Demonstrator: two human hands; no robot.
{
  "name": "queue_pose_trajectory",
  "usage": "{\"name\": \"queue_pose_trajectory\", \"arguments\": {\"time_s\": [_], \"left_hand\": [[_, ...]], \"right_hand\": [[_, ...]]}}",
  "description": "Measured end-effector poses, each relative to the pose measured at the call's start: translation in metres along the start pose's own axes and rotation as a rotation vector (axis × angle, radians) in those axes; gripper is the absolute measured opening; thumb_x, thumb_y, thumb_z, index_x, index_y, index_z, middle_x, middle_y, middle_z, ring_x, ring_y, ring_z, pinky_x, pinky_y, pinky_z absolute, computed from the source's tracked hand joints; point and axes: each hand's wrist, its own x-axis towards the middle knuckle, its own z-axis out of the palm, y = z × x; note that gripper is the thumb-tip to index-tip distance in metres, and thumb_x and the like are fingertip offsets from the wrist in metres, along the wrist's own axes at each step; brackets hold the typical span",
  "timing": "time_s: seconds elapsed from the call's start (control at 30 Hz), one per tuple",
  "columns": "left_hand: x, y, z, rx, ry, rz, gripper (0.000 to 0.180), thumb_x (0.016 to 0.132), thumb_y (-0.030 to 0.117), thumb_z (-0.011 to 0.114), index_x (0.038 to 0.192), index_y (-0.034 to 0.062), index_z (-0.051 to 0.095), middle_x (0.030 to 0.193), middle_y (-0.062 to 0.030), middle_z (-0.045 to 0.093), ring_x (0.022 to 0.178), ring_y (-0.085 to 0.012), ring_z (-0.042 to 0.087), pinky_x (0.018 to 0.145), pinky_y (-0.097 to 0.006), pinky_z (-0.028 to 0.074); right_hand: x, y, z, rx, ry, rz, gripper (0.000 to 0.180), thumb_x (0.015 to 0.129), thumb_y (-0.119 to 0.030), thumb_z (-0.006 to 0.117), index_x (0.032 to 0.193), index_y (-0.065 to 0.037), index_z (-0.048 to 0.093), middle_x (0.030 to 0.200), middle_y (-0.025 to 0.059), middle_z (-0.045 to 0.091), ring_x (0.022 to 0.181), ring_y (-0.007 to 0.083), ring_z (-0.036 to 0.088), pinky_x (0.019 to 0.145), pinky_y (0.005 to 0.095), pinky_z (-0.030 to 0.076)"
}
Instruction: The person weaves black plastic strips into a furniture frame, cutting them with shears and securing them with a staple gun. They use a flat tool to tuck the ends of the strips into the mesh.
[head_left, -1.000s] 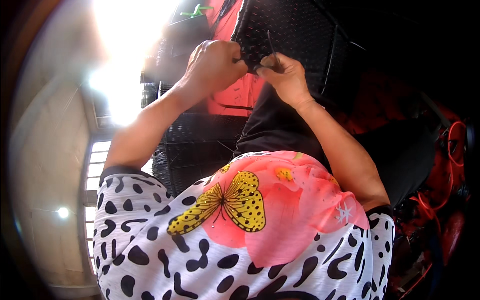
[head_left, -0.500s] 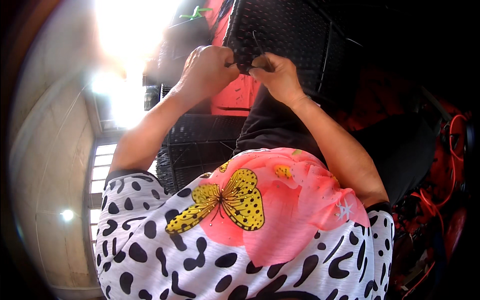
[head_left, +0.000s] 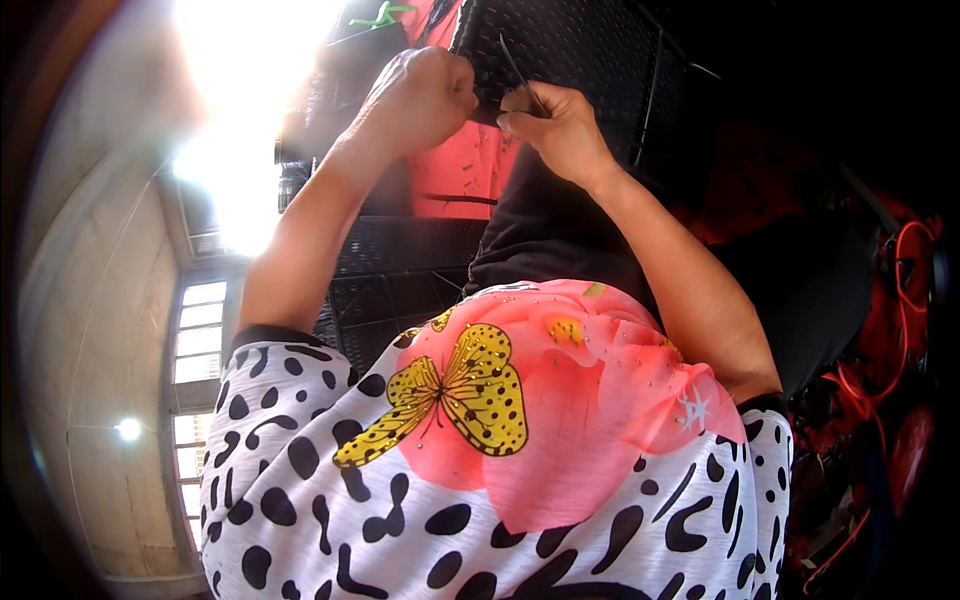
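A black woven wicker panel (head_left: 590, 50) stands in front of me, its near edge between my two hands. My left hand (head_left: 425, 98) is closed in a fist at the panel's left edge, and whatever lies in its fingers is hidden. A little to the right, my right hand (head_left: 558, 125) pinches a thin dark strip (head_left: 514, 62) between thumb and fingers. The strip's free end rises, slightly bent, in front of the weave. A small gap separates the two hands.
Black woven furniture (head_left: 400, 265) stands by my left side. Red sheeting (head_left: 465, 170) covers the area below my hands. At the right lies an orange-red cord (head_left: 905, 330). Something bright green (head_left: 383, 14) lies at the far left, by a glaring window.
Both hands have moved upward in the view, farther from my body. The left hand has turned, so its thumb shows less. The dark strip has moved up with the right hand.
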Motion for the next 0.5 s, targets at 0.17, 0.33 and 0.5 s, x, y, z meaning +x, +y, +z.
{"name": "queue_pose_trajectory", "arguments": {"time_s": [0.17, 0.33, 0.5], "left_hand": [[-0.005, -0.012, -0.008, -0.129, -0.114, -0.024, 0.020, 0.069, 0.012, 0.062, 0.061, -0.0027, 0.052, 0.047, -0.0113, 0.044, 0.043, -0.0159, 0.044, 0.046, -0.032, 0.038], [-0.023, -0.034, 0.000, -0.101, -0.020, 0.054, 0.018, 0.069, 0.013, 0.062, 0.063, -0.0022, 0.054, 0.050, -0.0116, 0.046, 0.046, -0.0175, 0.045, 0.048, -0.032, 0.038], [-0.034, -0.047, 0.006, -0.085, 0.039, 0.046, 0.018, 0.069, 0.014, 0.062, 0.064, -0.0016, 0.055, 0.054, -0.0119, 0.049, 0.049, -0.0185, 0.047, 0.051, -0.032, 0.038]], "right_hand": [[-0.005, -0.017, 0.008, -0.125, 0.014, -0.073, 0.021, 0.073, -0.013, 0.063, 0.093, -0.005, 0.064, 0.069, 0.0052, 0.061, 0.062, 0.0115, 0.055, 0.062, 0.0261, 0.045], [-0.006, -0.012, 0.026, -0.195, -0.041, -0.047, 0.026, 0.073, -0.013, 0.062, 0.099, -0.008, 0.064, 0.077, 0.0056, 0.065, 0.065, 0.0121, 0.058, 0.065, 0.0253, 0.046], [-0.006, 0.002, 0.042, -0.127, -0.028, -0.042, 0.026, 0.073, -0.011, 0.061, 0.099, -0.008, 0.065, 0.079, 0.0055, 0.066, 0.068, 0.0101, 0.058, 0.067, 0.0241, 0.046]]}}
